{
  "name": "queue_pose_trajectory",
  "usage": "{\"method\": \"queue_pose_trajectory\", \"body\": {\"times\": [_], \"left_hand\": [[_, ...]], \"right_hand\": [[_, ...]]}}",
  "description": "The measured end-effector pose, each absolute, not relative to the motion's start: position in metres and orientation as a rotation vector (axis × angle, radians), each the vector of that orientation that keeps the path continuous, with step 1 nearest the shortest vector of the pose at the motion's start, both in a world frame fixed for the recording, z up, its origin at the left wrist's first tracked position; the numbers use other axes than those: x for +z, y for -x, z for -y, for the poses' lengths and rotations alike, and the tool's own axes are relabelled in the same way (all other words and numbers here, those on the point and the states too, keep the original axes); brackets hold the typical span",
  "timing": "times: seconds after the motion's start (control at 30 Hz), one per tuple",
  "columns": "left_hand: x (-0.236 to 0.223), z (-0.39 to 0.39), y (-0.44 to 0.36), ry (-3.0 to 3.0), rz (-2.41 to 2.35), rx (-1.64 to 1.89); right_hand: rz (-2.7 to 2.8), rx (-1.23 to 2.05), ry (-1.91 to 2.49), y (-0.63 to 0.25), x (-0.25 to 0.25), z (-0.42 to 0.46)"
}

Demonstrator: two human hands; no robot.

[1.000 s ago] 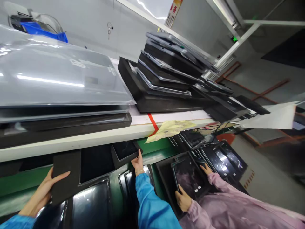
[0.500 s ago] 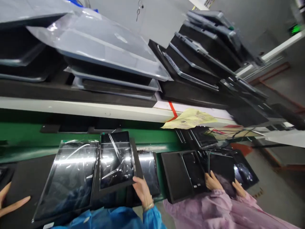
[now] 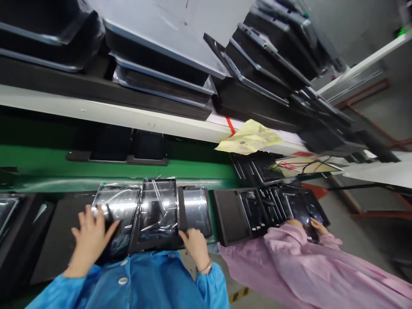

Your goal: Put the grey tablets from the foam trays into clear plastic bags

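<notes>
My left hand (image 3: pixel 88 238) is open, fingers spread, over the left film-covered screen panel (image 3: pixel 127 204). Whether its fingertips touch the film is hard to tell. Beside that panel lies a second glossy screen panel (image 3: pixel 158 210) in clear film, on a black foam tray (image 3: pixel 151 246). My right hand (image 3: pixel 197 246) is closed at this tray's lower right corner, thumb along the edge and fingers bent; the fingertips are partly hidden. Just beyond it, to the right, a smaller dark panel (image 3: pixel 197 210) rests on another black tray.
Overhead, a white shelf edge (image 3: pixel 109 110) carries stacked film-wrapped panels (image 3: pixel 161 43). A yellow paper (image 3: pixel 250 138) hangs from it. Two dark panels lie on the green surface (image 3: pixel 193 159) behind. At right, a co-worker in pink sleeves (image 3: pixel 289 244) handles panels beside a black tray (image 3: pixel 230 216).
My left hand has moved right, from the far-left tray to over the left panel. The middle panel and its tray now sit straighter, with my right hand still at their corner. The view has tilted down.
</notes>
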State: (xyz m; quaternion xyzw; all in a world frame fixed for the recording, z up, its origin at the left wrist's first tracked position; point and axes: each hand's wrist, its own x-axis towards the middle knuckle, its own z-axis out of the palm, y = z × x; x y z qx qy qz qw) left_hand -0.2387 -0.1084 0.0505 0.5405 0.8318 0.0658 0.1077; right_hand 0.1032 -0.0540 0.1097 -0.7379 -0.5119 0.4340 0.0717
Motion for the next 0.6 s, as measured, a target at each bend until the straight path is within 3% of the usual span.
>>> {"method": "queue_pose_trajectory", "body": {"times": [0.1,0.27,0.4,0.6], "left_hand": [[0.048,0.095,0.191,-1.72,-2.365,0.124],[0.051,0.083,0.176,-1.729,-2.339,0.033],[0.067,0.083,0.191,-1.667,-2.283,0.031],[0.119,0.103,0.254,-1.533,-2.188,0.2]], "right_hand": [[1.842,1.132,2.025,-0.038,0.117,0.034],[2.568,0.745,1.767,0.061,0.078,0.007],[2.62,0.766,1.839,0.069,0.052,0.0],[2.589,0.729,1.852,0.062,0.055,0.006]]}}
